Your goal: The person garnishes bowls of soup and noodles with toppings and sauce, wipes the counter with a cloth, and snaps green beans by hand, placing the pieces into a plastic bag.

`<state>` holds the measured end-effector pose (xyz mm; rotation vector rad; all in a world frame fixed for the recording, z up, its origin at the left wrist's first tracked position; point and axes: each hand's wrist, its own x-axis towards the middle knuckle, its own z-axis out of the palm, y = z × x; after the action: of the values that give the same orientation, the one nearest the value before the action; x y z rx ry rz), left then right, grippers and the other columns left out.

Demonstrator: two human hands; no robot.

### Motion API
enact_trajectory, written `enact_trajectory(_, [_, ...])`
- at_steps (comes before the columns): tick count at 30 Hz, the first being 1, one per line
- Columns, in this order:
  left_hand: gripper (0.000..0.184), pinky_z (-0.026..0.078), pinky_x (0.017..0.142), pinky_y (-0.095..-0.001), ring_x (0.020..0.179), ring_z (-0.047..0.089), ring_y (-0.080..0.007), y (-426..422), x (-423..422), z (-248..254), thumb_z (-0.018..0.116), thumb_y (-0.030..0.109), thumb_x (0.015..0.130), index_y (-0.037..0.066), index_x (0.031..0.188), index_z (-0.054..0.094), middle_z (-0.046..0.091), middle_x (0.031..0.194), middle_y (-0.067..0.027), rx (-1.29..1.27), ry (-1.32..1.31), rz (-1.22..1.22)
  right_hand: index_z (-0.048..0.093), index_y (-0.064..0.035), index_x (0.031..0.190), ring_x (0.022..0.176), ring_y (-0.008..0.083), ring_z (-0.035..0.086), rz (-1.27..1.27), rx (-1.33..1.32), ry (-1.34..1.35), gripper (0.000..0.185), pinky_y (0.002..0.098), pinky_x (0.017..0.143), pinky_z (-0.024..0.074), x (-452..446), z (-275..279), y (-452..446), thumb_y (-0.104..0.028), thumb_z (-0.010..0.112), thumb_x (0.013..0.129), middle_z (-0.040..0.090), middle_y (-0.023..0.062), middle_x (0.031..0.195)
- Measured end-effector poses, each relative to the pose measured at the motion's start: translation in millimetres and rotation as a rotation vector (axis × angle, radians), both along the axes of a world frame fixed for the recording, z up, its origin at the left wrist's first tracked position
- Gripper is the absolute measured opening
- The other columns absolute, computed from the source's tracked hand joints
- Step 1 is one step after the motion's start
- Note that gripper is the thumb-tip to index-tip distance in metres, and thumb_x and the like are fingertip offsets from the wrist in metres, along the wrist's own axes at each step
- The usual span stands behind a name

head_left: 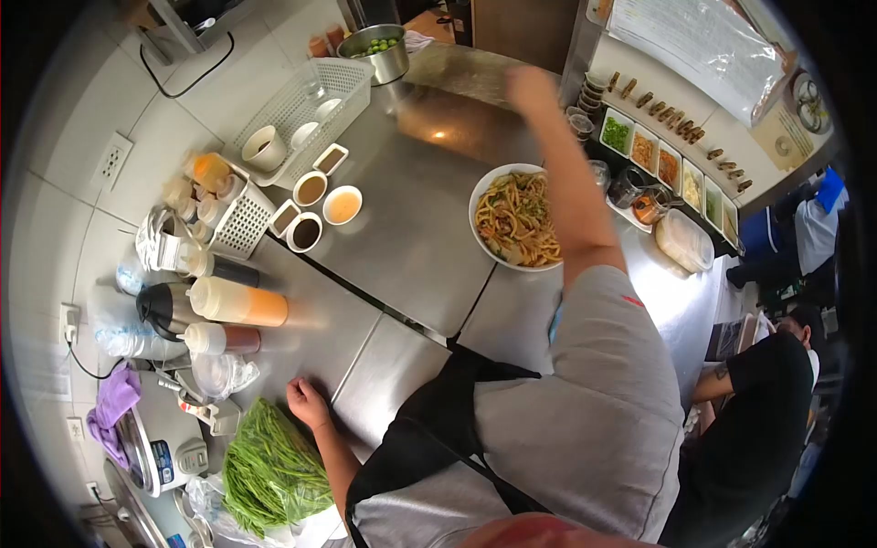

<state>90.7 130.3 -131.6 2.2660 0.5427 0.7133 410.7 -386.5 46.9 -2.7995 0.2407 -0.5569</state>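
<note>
My right hand [533,89] is stretched toward the far end of the steel counter, smeared by motion, so its fingers cannot be made out. Under that forearm, partly covered by it, stands a white bowl [477,239] of noodles [513,216] with bits of vegetable. My left hand [308,402] rests on the counter with its fingers curled in, and nothing shows in it. Beside it lies a clear plastic bag of long green vegetables [272,466]. Small cups of dark sauce [304,232], brown sauce [311,189] and orange sauce [343,205] sit farther up the counter.
Squeeze bottles [239,301] and a white basket [240,219] line the left wall. A steel pot [375,55] of green fruit stands at the back. Trays of chopped toppings [643,148] and a plastic tub [683,241] are at right. Another person [758,438] is at lower right.
</note>
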Motion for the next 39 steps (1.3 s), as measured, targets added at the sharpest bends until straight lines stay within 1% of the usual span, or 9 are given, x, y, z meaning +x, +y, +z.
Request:
enact_trajectory(5, [0.013, 0.042, 0.062, -0.0321, 0.063, 0.053, -0.0237, 1.0, 2.0, 0.1, 0.048, 0.013, 0.076, 0.001, 0.076, 0.054, 0.056, 0.07, -0.0115, 0.083, 0.138, 0.062, 0.06, -0.0027, 0.09, 0.095, 0.031, 0.053, -0.485, 0.05, 0.196, 0.023, 0.0402, 0.078, 0.0429, -26.3, -65.4, -172.6, -0.013, 0.044, 0.076, 0.055, 0.0188, 0.101])
enact_trajectory(8, [0.012, 0.042, 0.061, -0.0348, 0.065, 0.053, -0.028, -6.5, 4.6, 7.2, 0.049, 0.014, 0.075, 0.002, 0.074, 0.054, 0.056, 0.071, -0.0132, 0.209, 0.185, 0.087, 0.058, -0.0007, 0.095, 0.097, 0.0298, 0.052, -0.428, -0.112, 0.407, 0.026, 0.0397, 0.079, 0.0428, -28.1, -106.4, -206.0, -0.011, 0.045, 0.076, 0.053, 0.0194, 0.104])
enact_trajectory(16, [0.011, 0.042, 0.06, -0.0376, 0.066, 0.053, -0.0313, -15.0, 8.3, 11.7, 0.05, 0.014, 0.074, 0.003, 0.07, 0.053, 0.055, 0.071, -0.0135, 0.335, 0.248, 0.137, 0.059, -0.0008, 0.095, 0.098, 0.0317, 0.051, -0.24, -0.224, 0.815, 0.03, 0.0406, 0.077, 0.0439, -27.1, -63.5, -195.7, -0.003, 0.047, 0.069, 0.053, 0.019, 0.105])
enact_trajectory(20, [0.011, 0.042, 0.06, -0.038, 0.066, 0.052, -0.0314, -15.6, 8.1, 12.0, 0.05, 0.014, 0.073, 0.004, 0.071, 0.053, 0.055, 0.07, -0.0131, 0.364, 0.208, 0.129, 0.059, -0.0012, 0.094, 0.098, 0.0321, 0.051, -0.262, -0.302, 0.821, 0.027, 0.0396, 0.077, 0.0439, -18.4, -75.6, -197.2, -0.003, 0.047, 0.07, 0.054, 0.0171, 0.104])
enact_trajectory(25, [0.011, 0.042, 0.06, -0.0375, 0.066, 0.052, -0.0315, -13.9, 9.7, 10.4, 0.051, 0.015, 0.074, 0.004, 0.072, 0.053, 0.055, 0.07, -0.013, 0.317, 0.237, 0.135, 0.061, -0.0054, 0.09, 0.094, 0.0332, 0.052, -0.407, -0.05, 0.252, 0.024, 0.0395, 0.077, 0.0433, -9.8, -128.4, -246.3, -0.013, 0.045, 0.074, 0.056, 0.0184, 0.099])
enact_trajectory(29, [0.014, 0.043, 0.06, -0.0377, 0.068, 0.053, -0.0326, -10.3, 5.9, 6.9, 0.05, 0.018, 0.075, 0.005, 0.074, 0.053, 0.055, 0.072, -0.0136, 0.324, 0.165, 0.123, 0.059, -0.0047, 0.094, 0.073, 0.0293, 0.058, -0.333, -0.056, 0.066, 0.026, 0.0373, 0.061, 0.0466, 3.5, -133.2, -306.2, -0.021, 0.052, 0.075, 0.059, 0.0187, 0.084])
enact_trajectory(31, [0.011, 0.043, 0.059, -0.0382, 0.067, 0.053, -0.0324, -11.9, 6.1, 10.9, 0.05, 0.017, 0.075, 0.006, 0.073, 0.053, 0.055, 0.072, -0.0132, 0.299, 0.186, 0.152, 0.058, -0.0029, 0.095, 0.058, 0.017, 0.055, -0.291, 0.823, -0.238, 0.026, 0.0276, 0.051, 0.0452, 3.1, -100.0, -289.9, -0.02, 0.054, 0.077, 0.059, 0.009, 0.074])
enact_trajectory(34, [0.01, 0.043, 0.059, -0.0382, 0.067, 0.053, -0.0318, -13.1, 7.0, 13.7, 0.051, 0.016, 0.073, 0.006, 0.073, 0.053, 0.055, 0.071, -0.0128, 0.277, 0.197, 0.155, 0.058, -0.0018, 0.095, 0.057, 0.0074, 0.049, -0.009, 1.052, -0.345, 0.023, 0.0197, 0.051, 0.0423, 2.5, -27.2, -204.0, -0.017, 0.055, 0.078, 0.056, 0.002, 0.071])
enact_trajectory(39, [0.01, 0.043, 0.06, -0.0373, 0.068, 0.054, -0.031, -15.4, 7.0, 18.3, 0.051, 0.016, 0.073, 0.006, 0.072, 0.054, 0.056, 0.072, -0.0122, 0.207, 0.173, 0.165, 0.058, -0.0027, 0.094, 0.063, 0.0084, 0.053, 0.423, 0.953, -0.161, 0.018, 0.0205, 0.056, 0.0443, 3.5, 26.6, 5.2, -0.012, 0.053, 0.079, 0.057, 0.0019, 0.077])
